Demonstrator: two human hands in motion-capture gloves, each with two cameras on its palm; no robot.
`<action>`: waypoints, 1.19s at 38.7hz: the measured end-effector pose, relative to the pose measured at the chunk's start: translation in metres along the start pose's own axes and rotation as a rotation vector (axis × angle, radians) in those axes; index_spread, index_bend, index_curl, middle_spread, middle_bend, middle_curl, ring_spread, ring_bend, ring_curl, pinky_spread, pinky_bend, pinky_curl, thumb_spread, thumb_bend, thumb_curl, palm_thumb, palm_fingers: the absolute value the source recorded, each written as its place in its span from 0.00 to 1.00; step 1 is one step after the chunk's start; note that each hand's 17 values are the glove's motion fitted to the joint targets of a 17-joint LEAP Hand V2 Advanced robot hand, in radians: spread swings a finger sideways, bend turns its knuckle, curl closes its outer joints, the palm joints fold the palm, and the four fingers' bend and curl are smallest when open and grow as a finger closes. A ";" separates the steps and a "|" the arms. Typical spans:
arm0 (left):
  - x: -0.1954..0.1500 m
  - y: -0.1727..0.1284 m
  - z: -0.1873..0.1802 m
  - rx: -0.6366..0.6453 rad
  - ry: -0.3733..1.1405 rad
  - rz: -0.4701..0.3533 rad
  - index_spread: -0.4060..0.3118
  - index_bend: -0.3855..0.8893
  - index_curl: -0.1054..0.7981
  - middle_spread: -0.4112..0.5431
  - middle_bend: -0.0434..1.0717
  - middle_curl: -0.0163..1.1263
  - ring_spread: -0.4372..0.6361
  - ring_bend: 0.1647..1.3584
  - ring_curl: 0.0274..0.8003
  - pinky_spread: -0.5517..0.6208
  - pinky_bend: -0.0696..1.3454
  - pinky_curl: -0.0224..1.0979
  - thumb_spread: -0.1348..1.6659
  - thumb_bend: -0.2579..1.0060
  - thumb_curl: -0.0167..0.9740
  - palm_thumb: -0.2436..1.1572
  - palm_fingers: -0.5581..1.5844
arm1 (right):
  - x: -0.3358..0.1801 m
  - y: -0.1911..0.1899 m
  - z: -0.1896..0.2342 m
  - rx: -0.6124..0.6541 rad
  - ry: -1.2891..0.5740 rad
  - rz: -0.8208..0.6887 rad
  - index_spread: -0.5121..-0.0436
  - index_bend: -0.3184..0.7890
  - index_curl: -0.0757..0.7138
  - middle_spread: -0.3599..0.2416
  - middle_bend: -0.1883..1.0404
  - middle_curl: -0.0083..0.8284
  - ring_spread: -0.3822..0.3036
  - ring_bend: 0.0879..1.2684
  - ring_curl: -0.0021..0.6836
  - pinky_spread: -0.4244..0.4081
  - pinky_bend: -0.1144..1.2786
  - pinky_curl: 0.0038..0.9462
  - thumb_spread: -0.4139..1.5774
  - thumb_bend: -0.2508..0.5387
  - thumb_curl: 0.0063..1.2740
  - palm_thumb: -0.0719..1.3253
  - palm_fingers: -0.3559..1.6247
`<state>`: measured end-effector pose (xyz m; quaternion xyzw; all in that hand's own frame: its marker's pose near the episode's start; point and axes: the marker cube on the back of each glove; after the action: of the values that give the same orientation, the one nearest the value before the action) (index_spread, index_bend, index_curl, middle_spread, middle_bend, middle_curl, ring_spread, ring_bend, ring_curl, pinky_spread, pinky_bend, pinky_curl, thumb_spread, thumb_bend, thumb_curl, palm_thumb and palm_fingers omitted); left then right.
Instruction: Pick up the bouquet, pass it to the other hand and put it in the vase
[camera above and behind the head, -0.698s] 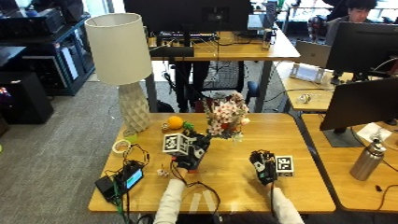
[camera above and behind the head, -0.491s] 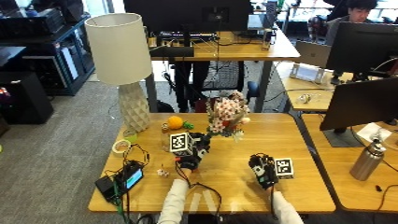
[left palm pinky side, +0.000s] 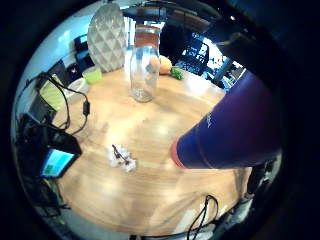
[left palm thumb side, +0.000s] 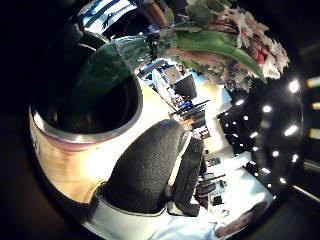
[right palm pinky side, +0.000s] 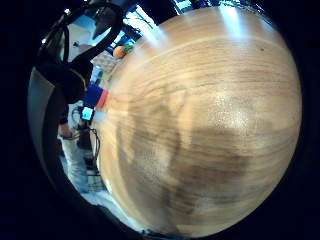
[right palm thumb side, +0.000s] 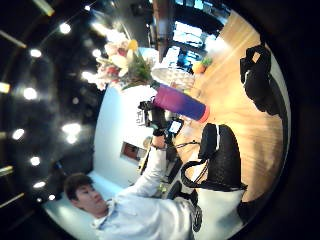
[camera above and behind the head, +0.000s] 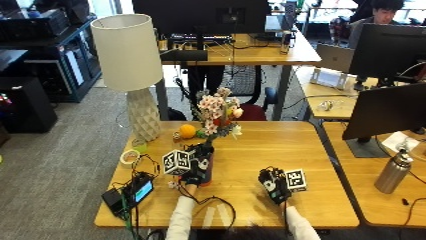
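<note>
A wooden table has bare surface across its right half and between the two hands. The left hand grips a purple vase with the bouquet rising tall above it, blocking the middle left. Behind it stand a lamp, an orange and a clear glass jar. A small device with cables crowds the left front edge. The right hand hovers low over open wood.
</note>
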<state>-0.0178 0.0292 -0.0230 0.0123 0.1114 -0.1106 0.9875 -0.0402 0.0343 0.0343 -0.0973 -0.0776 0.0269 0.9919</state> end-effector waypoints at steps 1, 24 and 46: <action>-0.002 0.001 0.000 -0.002 0.018 -0.012 0.19 0.42 0.43 0.53 0.20 0.25 0.45 0.28 0.31 0.63 0.22 0.22 0.59 0.18 0.22 0.22 0.55 | 0.001 0.001 0.000 0.005 0.021 0.002 0.71 0.42 0.47 0.49 0.55 0.45 0.36 0.47 0.56 0.36 0.38 0.33 0.65 0.54 0.29 0.60 0.77; -0.006 0.005 -0.002 0.048 0.098 -0.036 0.16 0.43 0.52 0.54 0.18 0.27 0.45 0.27 0.37 0.55 0.25 0.31 0.66 0.19 0.27 0.22 0.54 | 0.015 0.006 -0.003 0.014 0.071 0.032 0.70 0.40 0.50 0.48 0.52 0.53 0.36 0.45 0.61 0.36 0.35 0.38 0.66 0.34 0.37 0.66 0.77; -0.001 -0.005 -0.006 0.050 0.144 -0.044 0.30 0.41 0.53 0.55 0.17 0.28 0.46 0.29 0.41 0.54 0.27 0.35 0.69 0.19 0.29 0.24 0.51 | 0.015 0.003 -0.009 0.020 0.082 -0.009 0.70 0.40 0.51 0.48 0.50 0.56 0.36 0.44 0.64 0.36 0.33 0.40 0.67 0.29 0.42 0.67 0.76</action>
<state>-0.0213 0.0251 -0.0291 0.0425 0.1796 -0.1337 0.9737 -0.0241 0.0364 0.0269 -0.0881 -0.0370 0.0191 0.9952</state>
